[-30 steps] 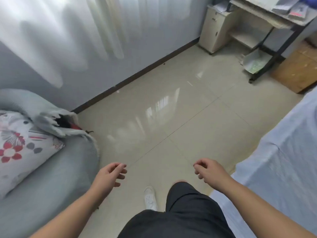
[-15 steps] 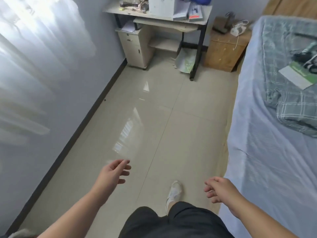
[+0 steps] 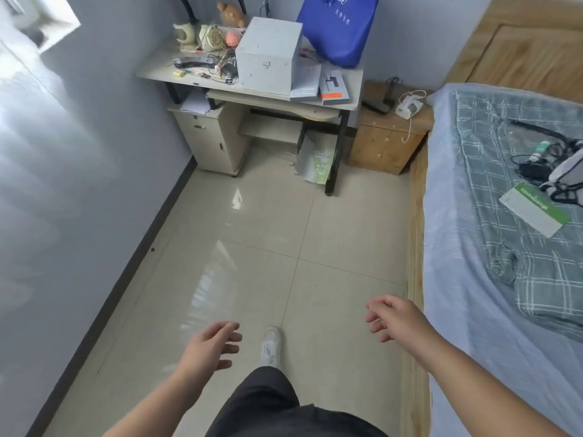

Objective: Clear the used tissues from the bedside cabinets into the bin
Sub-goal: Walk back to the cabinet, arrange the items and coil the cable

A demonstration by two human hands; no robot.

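Observation:
A wooden bedside cabinet (image 3: 383, 146) stands at the far end of the room, between the desk and the bed. On its top lie a dark object and a white item (image 3: 408, 107) with a trailing cord; whether any of it is tissue I cannot tell. No bin is in sight. My left hand (image 3: 211, 348) hangs over the floor tiles with loose fingers, holding nothing. My right hand (image 3: 392, 316) floats near the bed's edge, fingers relaxed and empty.
A cluttered desk (image 3: 252, 86) with a grey box (image 3: 268, 55) and a blue bag (image 3: 339, 26) stands ahead on the left. The bed (image 3: 473, 247) runs along the right, with cables and a green-white packet on it. Between wall and bed lies beige tiled floor (image 3: 268, 247).
The view has swung right from a grey sofa towards the desk, cabinet and bed, and moved closer. Both hands stay empty, with the fingers a little straighter.

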